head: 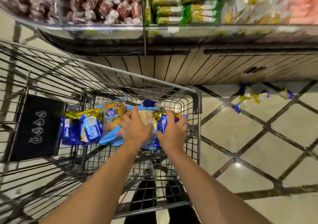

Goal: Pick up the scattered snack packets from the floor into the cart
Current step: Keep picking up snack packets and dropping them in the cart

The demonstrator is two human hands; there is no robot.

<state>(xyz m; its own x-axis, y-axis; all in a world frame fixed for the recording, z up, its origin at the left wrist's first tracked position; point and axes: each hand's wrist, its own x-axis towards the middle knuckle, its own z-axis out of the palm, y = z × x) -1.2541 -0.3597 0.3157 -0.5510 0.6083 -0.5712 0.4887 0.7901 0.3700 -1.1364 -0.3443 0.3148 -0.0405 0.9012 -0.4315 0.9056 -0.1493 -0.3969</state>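
Note:
Both my hands reach down inside the wire cart. My left hand is closed around a pale see-through snack packet. My right hand grips a blue and gold packet beside it. More blue and gold packets and an orange bread packet lie on the cart's floor to the left. Several small blue and gold packets lie scattered on the tiled floor at the right, near the shelf base.
A black folded child-seat panel fills the cart's left end. A shelf unit with bagged goods stands just beyond the cart, its wooden base behind the scattered packets. Tiled floor stretches to the right.

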